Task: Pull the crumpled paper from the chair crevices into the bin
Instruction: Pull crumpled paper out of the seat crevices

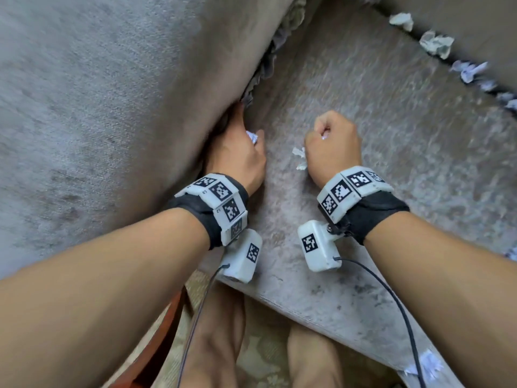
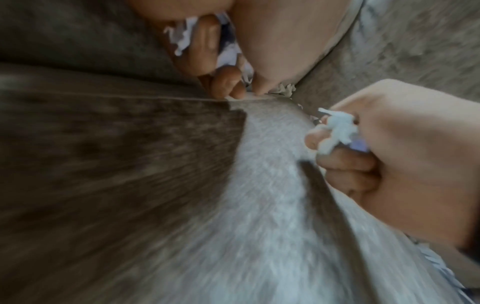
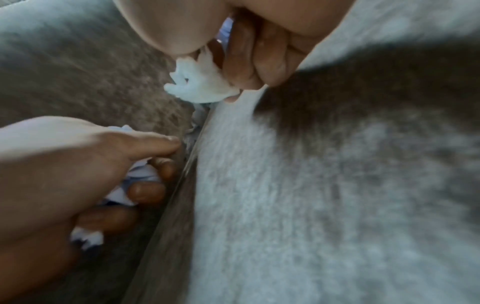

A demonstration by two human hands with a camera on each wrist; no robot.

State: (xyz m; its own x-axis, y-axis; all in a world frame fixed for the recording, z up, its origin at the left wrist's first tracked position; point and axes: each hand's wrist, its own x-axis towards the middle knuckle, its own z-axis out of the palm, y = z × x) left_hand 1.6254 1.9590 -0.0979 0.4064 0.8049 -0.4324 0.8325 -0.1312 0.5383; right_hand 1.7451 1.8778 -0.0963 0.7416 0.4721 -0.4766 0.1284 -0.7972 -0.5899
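- Chair left crevice (image 1: 258, 71), between the armrest (image 1: 112, 107) and the seat cushion (image 1: 377, 135), held crumpled paper packed along it; more grey-white wads (image 1: 268, 60) sat wedged further up the gap.
- Back crevice at the top right also held paper: several wads (image 1: 436, 44) in a row along the dark gap.
- More paper scraps (image 1: 429, 365) stuck out at the seat's front edge, lower right.
- No bin visible in any view.
- Left hand (image 1: 240, 152) was pushed into the left crevice, fingers curled round a wad of crumpled paper (image 1: 251, 135); the right wrist view showed paper between its fingers (image 3: 145, 191), index finger pointing at the gap.
- Right hand (image 1: 333, 147) was over the seat cushion, clenched into a fist round another white paper wad (image 1: 299, 154); paper poked out of the thumb side of the fist.
- Left wrist view showed the same wad (image 2: 337, 129) squeezed between the right hand's curled fingers (image 2: 348, 166).
- Both wrists wore marker bands (image 1: 221, 203) with cabled camera boxes (image 1: 319, 245).
- Wrist views blurred; finer detail was unclear.
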